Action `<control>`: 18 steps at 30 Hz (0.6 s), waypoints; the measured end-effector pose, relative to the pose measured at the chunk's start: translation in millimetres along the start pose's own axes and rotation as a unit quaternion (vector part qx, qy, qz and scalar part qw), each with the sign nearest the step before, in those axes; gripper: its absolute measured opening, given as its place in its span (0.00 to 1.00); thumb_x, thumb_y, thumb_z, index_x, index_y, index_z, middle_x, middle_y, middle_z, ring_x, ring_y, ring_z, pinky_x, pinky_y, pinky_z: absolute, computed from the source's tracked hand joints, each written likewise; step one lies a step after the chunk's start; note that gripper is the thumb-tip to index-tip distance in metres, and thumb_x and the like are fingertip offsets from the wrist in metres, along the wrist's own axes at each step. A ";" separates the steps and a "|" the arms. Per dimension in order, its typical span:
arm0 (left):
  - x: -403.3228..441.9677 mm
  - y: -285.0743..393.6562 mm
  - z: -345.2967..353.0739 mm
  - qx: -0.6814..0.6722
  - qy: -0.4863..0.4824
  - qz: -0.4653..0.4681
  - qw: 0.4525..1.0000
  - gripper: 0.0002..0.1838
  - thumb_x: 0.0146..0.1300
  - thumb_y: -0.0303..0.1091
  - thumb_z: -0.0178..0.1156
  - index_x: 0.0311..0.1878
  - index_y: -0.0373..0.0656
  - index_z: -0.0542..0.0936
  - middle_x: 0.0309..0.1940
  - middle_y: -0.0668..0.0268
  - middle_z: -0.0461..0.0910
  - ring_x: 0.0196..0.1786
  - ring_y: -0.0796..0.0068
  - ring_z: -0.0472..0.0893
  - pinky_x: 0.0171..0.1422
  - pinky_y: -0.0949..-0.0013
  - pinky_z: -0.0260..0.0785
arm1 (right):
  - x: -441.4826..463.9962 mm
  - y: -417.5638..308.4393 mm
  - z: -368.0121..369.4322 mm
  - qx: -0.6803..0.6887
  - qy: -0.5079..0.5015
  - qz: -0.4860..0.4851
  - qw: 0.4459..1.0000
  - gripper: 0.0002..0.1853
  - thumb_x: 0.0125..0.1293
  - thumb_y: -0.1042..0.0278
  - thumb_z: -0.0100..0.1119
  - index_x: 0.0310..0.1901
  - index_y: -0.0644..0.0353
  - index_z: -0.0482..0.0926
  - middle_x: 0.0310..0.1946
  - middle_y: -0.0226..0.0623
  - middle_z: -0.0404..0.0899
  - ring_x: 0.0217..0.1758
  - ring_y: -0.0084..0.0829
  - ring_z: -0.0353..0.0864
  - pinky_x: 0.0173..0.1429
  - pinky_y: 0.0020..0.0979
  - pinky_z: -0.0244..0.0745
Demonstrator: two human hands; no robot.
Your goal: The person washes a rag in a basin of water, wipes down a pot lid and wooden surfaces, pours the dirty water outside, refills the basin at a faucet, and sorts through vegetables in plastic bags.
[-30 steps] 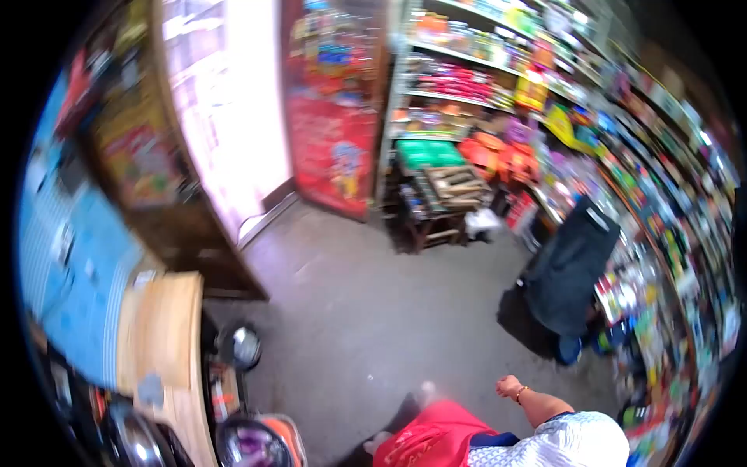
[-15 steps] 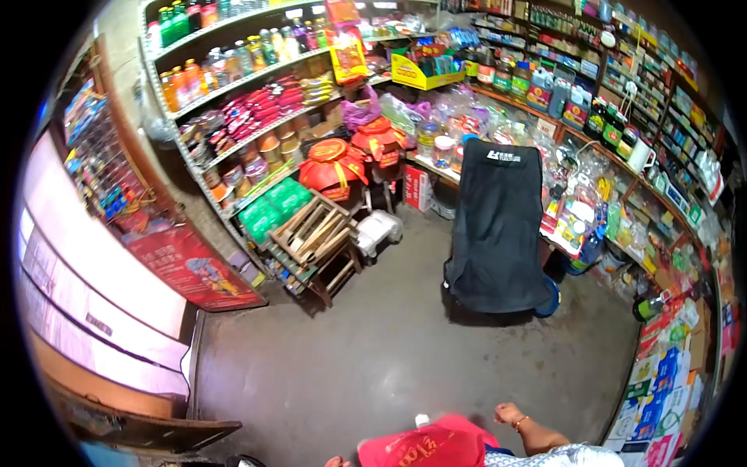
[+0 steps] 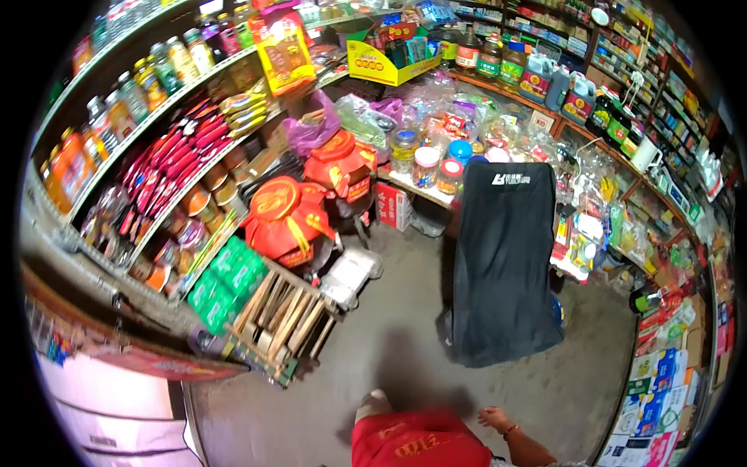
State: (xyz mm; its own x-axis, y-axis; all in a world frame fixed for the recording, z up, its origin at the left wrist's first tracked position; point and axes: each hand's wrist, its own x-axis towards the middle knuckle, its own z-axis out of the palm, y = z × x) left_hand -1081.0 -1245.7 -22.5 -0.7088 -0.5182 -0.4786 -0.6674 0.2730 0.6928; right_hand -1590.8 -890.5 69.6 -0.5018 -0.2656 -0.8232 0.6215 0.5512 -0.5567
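Note:
My right hand [image 3: 493,420] hangs at the bottom of the view, holding nothing. Its fingers are loosely stretched out and apart, and a bracelet [image 3: 510,429] circles the wrist. Beside it spreads the red apron [image 3: 412,440] that I wear, blurred, with yellow print. A foot [image 3: 375,401] pokes out past the apron's edge over the grey floor. My left hand is out of sight. Ahead of me stands a chair under a black cover [image 3: 506,265] with a white logo, apart from my right hand.
Shelves with bottles [image 3: 183,62] and snack packets [image 3: 167,156] line the left. Wooden stools [image 3: 284,315], green wrapped packs [image 3: 227,284] and red-covered jars [image 3: 284,214] stand below. A cluttered counter holds jars [image 3: 426,165]; cartons [image 3: 657,389] stack at right.
The view has moved forward, so the left shelves, stools and black-covered chair appear nearer. My left hand has left the view. My right hand's fingers look more stretched out.

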 end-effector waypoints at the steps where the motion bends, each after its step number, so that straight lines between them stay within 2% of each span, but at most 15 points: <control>1: 70.5 29.0 -33.5 0.168 -0.022 -0.108 0.980 0.12 0.53 0.42 0.57 0.36 0.45 0.78 0.37 0.63 0.78 0.42 0.60 0.78 0.45 0.59 0.72 | 15.7 -33.4 0.8 0.005 0.007 0.003 1.000 0.13 0.64 0.64 0.50 0.42 0.66 0.75 0.32 0.37 0.78 0.34 0.28 0.79 0.37 0.30 0.75; 2: 135.7 58.1 -66.0 0.243 -0.031 -0.146 0.958 0.11 0.53 0.41 0.55 0.36 0.47 0.78 0.36 0.62 0.79 0.41 0.60 0.78 0.42 0.59 0.71 | 30.9 -64.6 2.2 0.003 0.027 -0.013 1.000 0.13 0.64 0.64 0.50 0.42 0.65 0.76 0.32 0.37 0.78 0.34 0.28 0.79 0.36 0.29 0.75; 3: 195.5 105.0 -95.7 0.227 -0.013 -0.171 0.959 0.11 0.53 0.40 0.52 0.36 0.48 0.78 0.35 0.62 0.79 0.40 0.59 0.78 0.40 0.59 0.71 | 47.6 -95.0 1.9 0.002 0.048 -0.028 0.998 0.13 0.64 0.64 0.50 0.41 0.65 0.76 0.33 0.37 0.79 0.34 0.28 0.79 0.36 0.28 0.74; 4: 248.2 157.5 -123.2 -0.155 0.061 -0.163 0.972 0.08 0.57 0.38 0.53 0.33 0.45 0.75 0.31 0.62 0.78 0.35 0.64 0.78 0.37 0.63 0.71 | 63.7 -123.4 2.3 0.004 0.047 -0.019 0.999 0.13 0.64 0.64 0.50 0.41 0.65 0.76 0.33 0.37 0.79 0.34 0.28 0.79 0.36 0.28 0.74; 5: 300.6 211.5 -151.2 -0.513 0.127 -0.125 0.840 0.09 0.61 0.37 0.53 0.30 0.41 0.73 0.26 0.62 0.77 0.31 0.69 0.77 0.33 0.67 0.71 | 83.5 -157.2 1.6 -0.002 0.064 -0.062 0.996 0.13 0.64 0.64 0.49 0.41 0.65 0.76 0.33 0.37 0.78 0.33 0.27 0.78 0.36 0.27 0.74; 6: 351.5 272.2 -170.9 -0.526 0.153 -0.114 0.829 0.10 0.61 0.38 0.53 0.34 0.40 0.73 0.29 0.62 0.77 0.32 0.69 0.78 0.35 0.68 0.71 | 103.9 -191.8 1.3 -0.008 0.080 -0.106 0.991 0.13 0.64 0.64 0.49 0.42 0.65 0.76 0.33 0.37 0.78 0.33 0.27 0.78 0.36 0.27 0.74; 7: 397.8 315.5 -184.1 -0.539 0.179 -0.102 0.817 0.11 0.62 0.39 0.52 0.38 0.39 0.74 0.31 0.61 0.77 0.33 0.69 0.78 0.36 0.68 0.71 | 125.0 -225.5 2.6 -0.006 0.079 -0.099 0.992 0.13 0.64 0.64 0.49 0.42 0.65 0.76 0.33 0.37 0.78 0.33 0.27 0.78 0.36 0.27 0.74; 9: 478.1 377.8 -199.8 -0.533 0.148 -0.055 0.831 0.13 0.63 0.40 0.51 0.44 0.40 0.73 0.36 0.61 0.77 0.35 0.70 0.78 0.38 0.69 0.72 | 167.3 -303.8 0.3 -0.079 0.078 -0.178 0.978 0.12 0.64 0.64 0.49 0.42 0.64 0.76 0.33 0.36 0.78 0.33 0.25 0.78 0.35 0.26 0.73; 10: 509.8 388.9 -194.7 -0.545 0.122 -0.040 0.828 0.13 0.63 0.39 0.52 0.44 0.40 0.73 0.36 0.61 0.78 0.36 0.68 0.78 0.39 0.68 0.72 | 172.1 -359.0 0.2 -0.115 0.079 -0.157 0.978 0.12 0.64 0.65 0.49 0.42 0.65 0.75 0.32 0.35 0.78 0.33 0.25 0.78 0.36 0.26 0.73; 11: 536.8 404.8 -193.8 -0.545 0.128 -0.036 0.828 0.13 0.63 0.39 0.52 0.44 0.40 0.73 0.36 0.61 0.78 0.36 0.68 0.78 0.39 0.68 0.72 | 214.1 -381.5 -2.6 -0.165 0.084 -0.226 0.956 0.12 0.60 0.63 0.51 0.39 0.63 0.76 0.32 0.42 0.79 0.34 0.38 0.79 0.37 0.33 0.72; 12: 561.5 423.0 -190.9 -0.517 0.116 -0.079 0.844 0.12 0.62 0.38 0.52 0.44 0.40 0.72 0.36 0.60 0.78 0.36 0.67 0.79 0.38 0.67 0.73 | 252.0 -407.5 -13.9 -0.216 0.102 -0.286 0.928 0.13 0.60 0.62 0.51 0.39 0.63 0.76 0.32 0.43 0.78 0.35 0.41 0.78 0.38 0.35 0.72; 13: 592.7 446.2 -189.1 -0.488 0.103 -0.122 0.858 0.12 0.62 0.36 0.52 0.44 0.39 0.72 0.36 0.59 0.78 0.36 0.65 0.79 0.37 0.66 0.73 | 276.8 -463.6 -18.4 -0.265 0.120 -0.346 0.892 0.13 0.60 0.61 0.51 0.39 0.62 0.76 0.32 0.45 0.78 0.36 0.45 0.77 0.39 0.38 0.72; 15: 644.2 494.5 -198.0 -0.436 0.094 -0.168 0.879 0.13 0.62 0.36 0.52 0.45 0.38 0.71 0.37 0.58 0.77 0.36 0.64 0.80 0.36 0.66 0.74 | 319.1 -573.2 -19.0 -0.257 0.110 -0.367 0.887 0.11 0.58 0.64 0.53 0.39 0.61 0.76 0.31 0.46 0.77 0.35 0.45 0.77 0.39 0.37 0.72; 17: 690.3 553.6 -213.5 -0.462 0.087 -0.157 0.869 0.14 0.62 0.35 0.52 0.47 0.37 0.71 0.37 0.57 0.77 0.36 0.64 0.80 0.37 0.67 0.74 | 340.6 -700.6 -11.9 -0.220 0.109 -0.503 0.829 0.09 0.57 0.69 0.55 0.39 0.62 0.76 0.32 0.45 0.77 0.34 0.44 0.77 0.39 0.34 0.72; 18: 716.4 579.4 -222.2 -0.457 0.099 -0.155 0.870 0.14 0.62 0.34 0.52 0.47 0.36 0.71 0.37 0.57 0.77 0.36 0.64 0.80 0.38 0.68 0.74 | 351.1 -758.0 -4.1 -0.210 0.090 -0.497 0.837 0.09 0.57 0.70 0.56 0.39 0.62 0.75 0.32 0.45 0.76 0.34 0.43 0.77 0.39 0.34 0.72</control>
State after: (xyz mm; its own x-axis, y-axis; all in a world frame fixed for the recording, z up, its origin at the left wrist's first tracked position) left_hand -1924.8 -1638.8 155.9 -0.4141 -0.6063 -0.6789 -0.2946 -0.6164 0.7302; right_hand -2240.5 -1398.3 203.0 -0.7512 -0.6559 0.0735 -0.4038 0.3687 -0.8372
